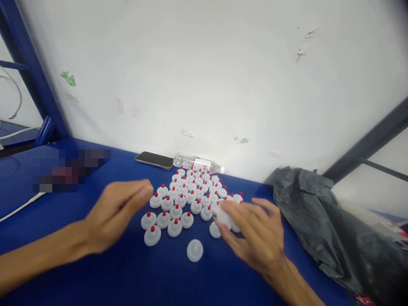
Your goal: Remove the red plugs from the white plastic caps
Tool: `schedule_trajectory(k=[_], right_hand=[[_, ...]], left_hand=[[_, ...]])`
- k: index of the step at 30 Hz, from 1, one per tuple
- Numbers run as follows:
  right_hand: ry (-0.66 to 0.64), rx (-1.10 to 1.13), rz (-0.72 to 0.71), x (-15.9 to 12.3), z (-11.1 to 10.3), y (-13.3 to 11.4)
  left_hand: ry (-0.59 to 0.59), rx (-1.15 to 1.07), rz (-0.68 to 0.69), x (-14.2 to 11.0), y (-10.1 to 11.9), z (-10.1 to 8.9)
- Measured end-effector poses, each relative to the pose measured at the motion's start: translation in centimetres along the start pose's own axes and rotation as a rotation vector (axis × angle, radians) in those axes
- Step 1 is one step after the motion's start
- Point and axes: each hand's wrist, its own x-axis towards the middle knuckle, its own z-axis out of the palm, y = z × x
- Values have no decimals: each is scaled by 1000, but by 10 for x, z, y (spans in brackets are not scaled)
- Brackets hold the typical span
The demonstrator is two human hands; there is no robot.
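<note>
White plastic cap (223,216), slightly blurred, is pinched between the thumb and fingers of the right hand (256,233), just above the right side of a cluster. The left hand (117,212) hovers to the left of that cluster, its thumb laid near its curled fingers; I cannot tell whether they grip anything. Between the hands, red-tipped white caps (174,228) stand packed close together, reaching back toward the rear edge of the blue tabletop (153,272). One plain cap (194,250) lies apart, nearer the front edge. Along the rear edge, by the wall (204,76), a smartphone (154,160) lies flat beside a clear plastic bottle (204,164) on its side. A crumpled dark plastic bag (306,212) covers the right edge, and a white cable (22,208) runs in over the left.
</note>
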Motion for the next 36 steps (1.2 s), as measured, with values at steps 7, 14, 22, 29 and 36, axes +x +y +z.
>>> schedule_trajectory(k=[7, 14, 22, 29, 36], right_hand=[[-80, 170, 147, -2, 6, 10], [-201, 335, 118, 1, 5, -1], [-379, 431, 156, -1, 8, -1], [-352, 404, 116, -1, 10, -3], [-335, 355, 84, 5, 7, -1]], left_hand=[[-99, 418, -321, 18, -62, -15], [-240, 545, -408, 11, -89, -16], [-403, 509, -540, 7, -101, -20], [-434, 441, -497, 4, -89, -24], [-488, 389, -516, 10, -86, -21]])
